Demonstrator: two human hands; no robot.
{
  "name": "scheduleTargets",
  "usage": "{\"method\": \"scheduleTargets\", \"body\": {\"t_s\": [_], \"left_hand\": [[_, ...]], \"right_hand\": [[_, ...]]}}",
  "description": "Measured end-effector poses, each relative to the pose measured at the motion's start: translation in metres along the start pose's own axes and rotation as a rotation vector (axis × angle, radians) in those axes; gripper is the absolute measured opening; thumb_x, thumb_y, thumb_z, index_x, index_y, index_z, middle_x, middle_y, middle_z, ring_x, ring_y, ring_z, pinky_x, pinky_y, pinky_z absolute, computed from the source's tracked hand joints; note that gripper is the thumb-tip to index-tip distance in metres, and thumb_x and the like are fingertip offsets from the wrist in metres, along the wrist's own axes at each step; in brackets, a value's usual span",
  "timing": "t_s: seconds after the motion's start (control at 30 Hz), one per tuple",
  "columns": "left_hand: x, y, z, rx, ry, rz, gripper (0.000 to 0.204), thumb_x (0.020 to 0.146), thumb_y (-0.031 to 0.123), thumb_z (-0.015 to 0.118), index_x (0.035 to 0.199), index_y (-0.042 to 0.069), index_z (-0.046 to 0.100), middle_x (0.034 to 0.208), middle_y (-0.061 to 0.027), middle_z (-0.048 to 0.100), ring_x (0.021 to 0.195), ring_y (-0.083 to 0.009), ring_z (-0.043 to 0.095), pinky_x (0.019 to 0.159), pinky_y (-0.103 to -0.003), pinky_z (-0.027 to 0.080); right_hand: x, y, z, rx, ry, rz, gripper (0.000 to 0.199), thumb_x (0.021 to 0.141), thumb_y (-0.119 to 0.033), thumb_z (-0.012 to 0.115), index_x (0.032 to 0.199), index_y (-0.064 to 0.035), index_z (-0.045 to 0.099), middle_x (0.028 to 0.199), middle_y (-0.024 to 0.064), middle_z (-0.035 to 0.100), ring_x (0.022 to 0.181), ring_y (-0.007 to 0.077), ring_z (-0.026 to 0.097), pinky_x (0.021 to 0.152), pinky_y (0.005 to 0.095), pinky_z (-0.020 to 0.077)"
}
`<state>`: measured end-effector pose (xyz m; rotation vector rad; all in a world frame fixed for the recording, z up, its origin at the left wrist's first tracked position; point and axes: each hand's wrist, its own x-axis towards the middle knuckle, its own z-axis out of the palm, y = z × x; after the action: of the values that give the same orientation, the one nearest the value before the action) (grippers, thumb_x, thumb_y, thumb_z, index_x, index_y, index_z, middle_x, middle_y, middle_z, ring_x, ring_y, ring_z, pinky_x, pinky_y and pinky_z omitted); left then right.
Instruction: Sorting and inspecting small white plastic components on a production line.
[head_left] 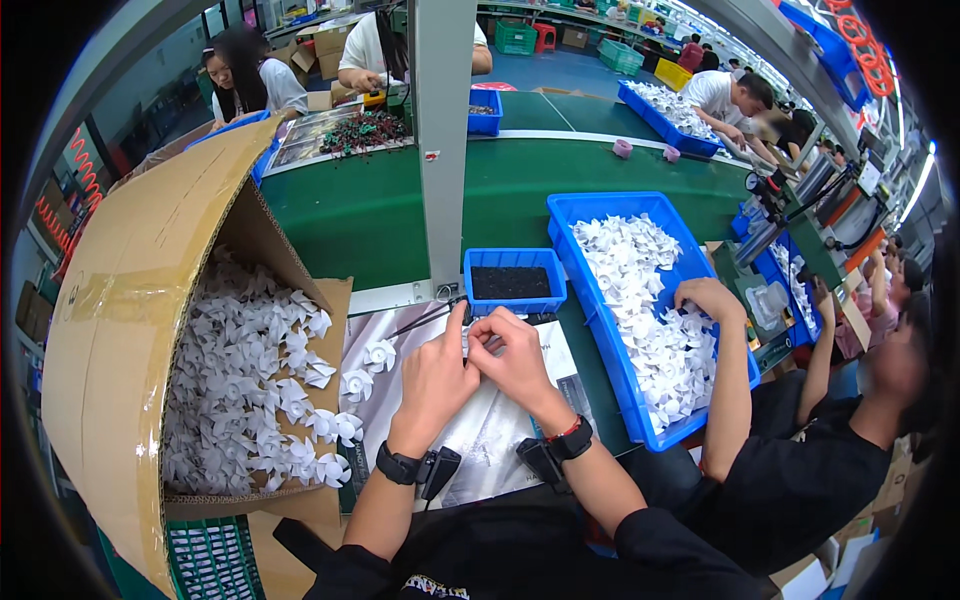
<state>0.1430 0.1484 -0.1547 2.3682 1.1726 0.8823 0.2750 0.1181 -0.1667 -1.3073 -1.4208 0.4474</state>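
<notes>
My left hand (pixel 436 375) and my right hand (pixel 512 360) meet fingertip to fingertip above a shiny grey sheet (pixel 480 430) on the bench. They pinch a small white part between them; it is mostly hidden by the fingers. Just beyond the hands stands a small blue bin of tiny dark parts (pixel 514 283). A few white plastic fan impellers (pixel 368 370) lie loose on the sheet left of my left hand. A big tilted cardboard box (pixel 130 330) on the left spills many more of them (pixel 250 390).
A long blue tray of white impellers (pixel 640 300) lies to the right; a neighbouring person's hand (pixel 705 297) rests in it. A grey post (pixel 443 140) rises behind the small bin. A green conveyor (pixel 520 190) runs across, with other workers beyond.
</notes>
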Motion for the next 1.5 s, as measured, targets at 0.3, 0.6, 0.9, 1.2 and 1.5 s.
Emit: {"method": "scheduleTargets", "body": {"t_s": [0.3,0.6,0.9,1.2,1.5], "left_hand": [[-0.001,0.003,-0.003,0.111,0.015,0.003,0.059,0.075,0.011,0.061,0.132,0.002,0.048,0.079,-0.0184,0.068,0.066,-0.036,0.066,0.055,-0.048,0.051],[-0.001,0.003,-0.006,0.17,0.0,0.034,0.059,0.076,0.014,0.062,0.133,0.005,0.048,0.079,-0.0156,0.068,0.065,-0.0348,0.066,0.052,-0.047,0.05],[0.003,0.004,-0.007,-0.376,0.154,-0.004,0.049,0.084,0.026,0.064,0.127,0.005,0.05,0.07,-0.0103,0.065,0.056,-0.0277,0.063,0.054,-0.04,0.051],[0.019,-0.064,-0.02,-2.164,0.31,-0.699,0.021,0.09,0.022,0.059,0.099,0.005,0.052,0.073,-0.006,0.049,0.071,-0.0191,0.054,0.074,-0.041,0.05],[0.015,-0.067,-0.024,-2.511,0.414,-0.703,0.018,0.086,0.013,0.057,0.094,0.001,0.047,0.093,-0.0131,0.047,0.088,-0.0262,0.055,0.102,-0.05,0.039]], "right_hand": [[-0.001,-0.008,0.0,-0.179,-0.008,-0.038,0.009,0.075,0.0,0.066,0.083,0.0025,0.064,0.079,0.0105,0.06,0.069,0.0211,0.065,0.064,0.0289,0.0529],[0.005,-0.018,-0.005,-0.335,-0.069,-0.125,0.008,0.076,-0.005,0.066,0.082,0.0003,0.068,0.075,0.0105,0.061,0.068,0.0247,0.064,0.061,0.0329,0.05],[0.021,0.003,-0.054,0.215,-0.043,0.152,0.011,0.08,-0.011,0.067,0.083,0.0001,0.069,0.076,0.005,0.065,0.066,0.0151,0.06,0.062,0.0263,0.0467],[0.013,-0.003,-0.047,0.816,0.039,0.477,0.017,0.085,-0.014,0.066,0.099,-0.0038,0.066,0.088,0.0024,0.065,0.068,0.0135,0.059,0.062,0.0257,0.0479],[0.0,0.017,-0.015,-0.297,-0.425,0.044,0.012,0.081,-0.009,0.065,0.086,0.0015,0.067,0.073,0.0083,0.066,0.063,0.0166,0.06,0.061,0.0295,0.0483]]}}
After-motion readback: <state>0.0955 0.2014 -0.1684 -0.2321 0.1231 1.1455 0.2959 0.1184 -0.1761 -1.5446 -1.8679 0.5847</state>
